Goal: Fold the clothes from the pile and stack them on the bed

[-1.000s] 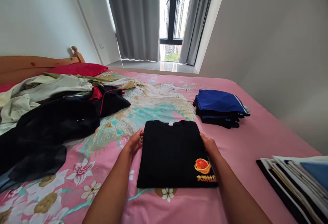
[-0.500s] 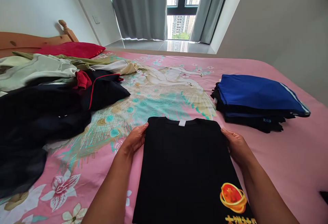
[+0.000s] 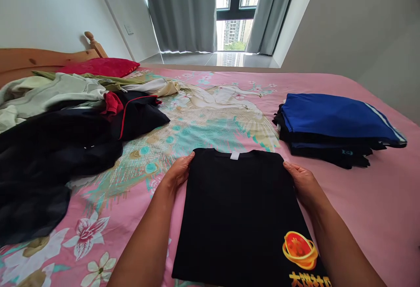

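A folded black T-shirt (image 3: 241, 208) lies in front of me on the bed, its neckline with a white label at the far side. An orange and red print with yellow characters shows at its near right corner. My left hand (image 3: 180, 169) grips the far left edge of the shirt, thumb on top and fingers tucked beneath. At the far right edge, my right hand (image 3: 301, 182) pinches the cloth in the same way. The fingertips under the fabric are hidden.
To the right sits a stack of folded clothes (image 3: 341, 118), blue on top and black below. A loose heap of dark and pale clothes (image 3: 59, 142) covers the left side. Behind it are a red pillow (image 3: 101, 67) and a wooden headboard (image 3: 42, 64). A floral sheet (image 3: 210, 134) spreads beneath.
The view has shifted slightly, so the heap and the stack appear a little further right. Both hands keep their hold on the T-shirt, whose near edge now shows more.
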A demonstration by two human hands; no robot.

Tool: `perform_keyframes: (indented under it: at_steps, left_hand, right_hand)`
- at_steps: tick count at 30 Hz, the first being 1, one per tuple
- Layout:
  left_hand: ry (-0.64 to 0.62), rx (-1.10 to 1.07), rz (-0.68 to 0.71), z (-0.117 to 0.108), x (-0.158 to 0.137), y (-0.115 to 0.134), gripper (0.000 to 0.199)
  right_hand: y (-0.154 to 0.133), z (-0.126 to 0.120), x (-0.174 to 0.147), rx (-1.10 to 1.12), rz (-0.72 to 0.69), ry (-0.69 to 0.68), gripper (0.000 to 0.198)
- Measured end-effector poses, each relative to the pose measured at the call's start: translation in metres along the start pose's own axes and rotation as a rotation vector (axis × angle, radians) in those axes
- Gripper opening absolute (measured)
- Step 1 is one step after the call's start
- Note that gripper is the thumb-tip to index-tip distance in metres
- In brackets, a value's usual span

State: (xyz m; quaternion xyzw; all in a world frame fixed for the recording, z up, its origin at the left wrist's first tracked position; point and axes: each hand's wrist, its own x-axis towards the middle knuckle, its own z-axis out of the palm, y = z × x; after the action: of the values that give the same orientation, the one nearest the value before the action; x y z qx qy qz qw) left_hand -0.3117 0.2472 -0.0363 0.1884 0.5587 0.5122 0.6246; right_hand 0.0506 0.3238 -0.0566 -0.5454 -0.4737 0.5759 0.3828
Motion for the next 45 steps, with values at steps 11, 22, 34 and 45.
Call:
perform_keyframes:
  at_steps: [11,22,34,45]
  left_hand:
    - [0.135,0.373,0.285,0.004,0.004,-0.007,0.043]
    - [0.296,0.524,0.32,-0.015,0.0,0.005,0.046]
    - [0.259,0.484,0.394,-0.015,0.014,-0.002,0.047]
    - [0.314,0.521,0.436,-0.013,0.018,-0.003,0.045]
  right_hand:
    - [-0.007,0.009,-0.006,0.079,0.076,0.11,0.025]
    - [-0.008,0.011,-0.008,0.104,0.085,0.17,0.033]
    - [-0.005,0.011,-0.002,-0.01,0.027,0.152,0.035]
    - [-0.018,0.02,0.012,-0.054,-0.099,0.243,0.043]
